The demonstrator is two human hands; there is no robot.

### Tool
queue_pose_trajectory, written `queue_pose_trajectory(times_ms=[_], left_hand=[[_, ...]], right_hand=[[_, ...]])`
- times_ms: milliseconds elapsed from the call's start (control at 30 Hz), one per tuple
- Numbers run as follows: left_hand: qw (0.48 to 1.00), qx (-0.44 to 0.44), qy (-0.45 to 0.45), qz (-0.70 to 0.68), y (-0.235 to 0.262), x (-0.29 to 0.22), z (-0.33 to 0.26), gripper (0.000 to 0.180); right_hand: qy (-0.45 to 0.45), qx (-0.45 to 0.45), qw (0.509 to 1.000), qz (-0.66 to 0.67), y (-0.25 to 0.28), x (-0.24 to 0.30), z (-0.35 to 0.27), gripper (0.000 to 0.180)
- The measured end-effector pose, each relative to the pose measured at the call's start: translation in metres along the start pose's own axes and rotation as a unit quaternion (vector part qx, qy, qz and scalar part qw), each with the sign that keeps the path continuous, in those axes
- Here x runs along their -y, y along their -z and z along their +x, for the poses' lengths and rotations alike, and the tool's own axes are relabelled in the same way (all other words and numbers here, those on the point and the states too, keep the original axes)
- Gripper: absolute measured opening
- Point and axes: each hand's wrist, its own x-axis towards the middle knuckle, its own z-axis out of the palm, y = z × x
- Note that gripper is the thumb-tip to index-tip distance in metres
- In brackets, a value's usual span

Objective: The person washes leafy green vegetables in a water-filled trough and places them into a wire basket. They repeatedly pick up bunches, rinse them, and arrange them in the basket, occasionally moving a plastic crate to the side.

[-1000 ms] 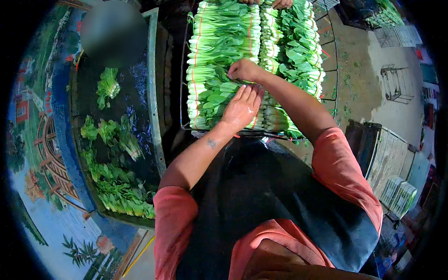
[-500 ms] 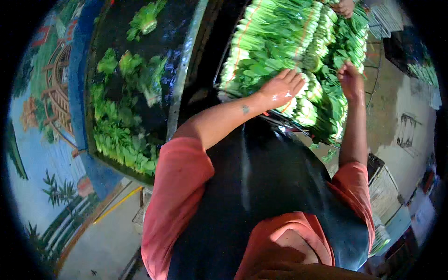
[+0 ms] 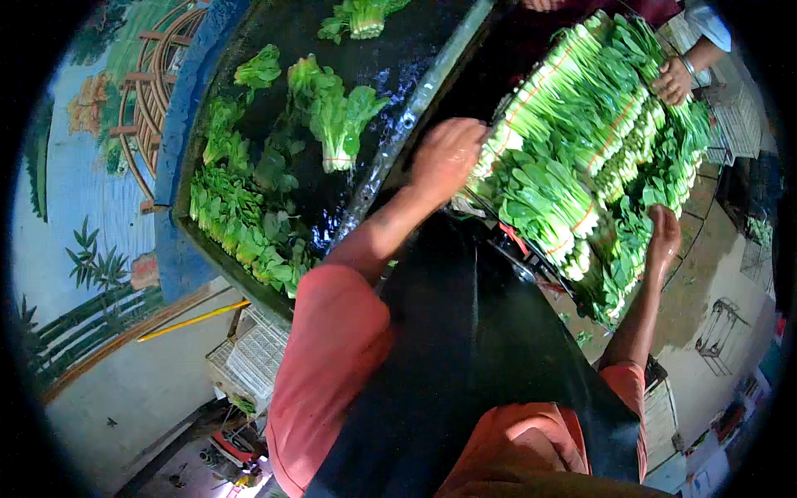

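Observation:
My left hand (image 3: 448,158) is raised between the water tub and the left side of the banded leafy greens (image 3: 548,199). It is blurred, its fingers look loosely stretched, and I see nothing in it. At the right edge of the stacked greens, my right hand (image 3: 663,241) has bent fingers against the leaves; what they hold, if anything, is hidden. The bunches lie in tight rows, with pale stems and orange-red bands, in a dark crate (image 3: 531,257). In the tub's dark water floats a banded bunch of greens (image 3: 336,133).
The tub's metal rim (image 3: 407,120) runs between the water and the crate. More greens (image 3: 228,216) crowd the tub's left side. Another person's hand (image 3: 674,80) rests on the crate's far right. White plastic crates (image 3: 253,357) stand at the lower left.
My left hand has lifted off the greens and moved left toward the tub. My view has swung, so tub and crate sit differently. The other person's hand shows more fully.

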Motion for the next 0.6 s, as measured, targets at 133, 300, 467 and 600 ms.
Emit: queue_pose_trajectory(times_ms=[133, 300, 467, 600], left_hand=[[0.928, 0.004, 0.302, 0.218, 0.056, 0.159, -0.096, 0.075], [0.872, 0.109, 0.459, 0.131, 0.042, 0.240, -0.156, 0.113], [0.906, 0.269, 0.315, 0.087, 0.074, 0.269, -0.174, 0.105], [0.947, 0.140, 0.235, 0.169, 0.098, 0.258, -0.215, 0.078]], right_hand=[[0.085, 0.180, 0.972, -0.121, -0.142, 0.136, -0.023, 0.025], [0.280, 0.429, 0.857, -0.064, -0.303, 0.240, -0.051, 0.022], [0.316, 0.531, 0.767, -0.175, -0.464, 0.266, -0.044, 0.036], [0.344, 0.468, 0.788, -0.203, -0.586, 0.286, -0.021, 0.051]])
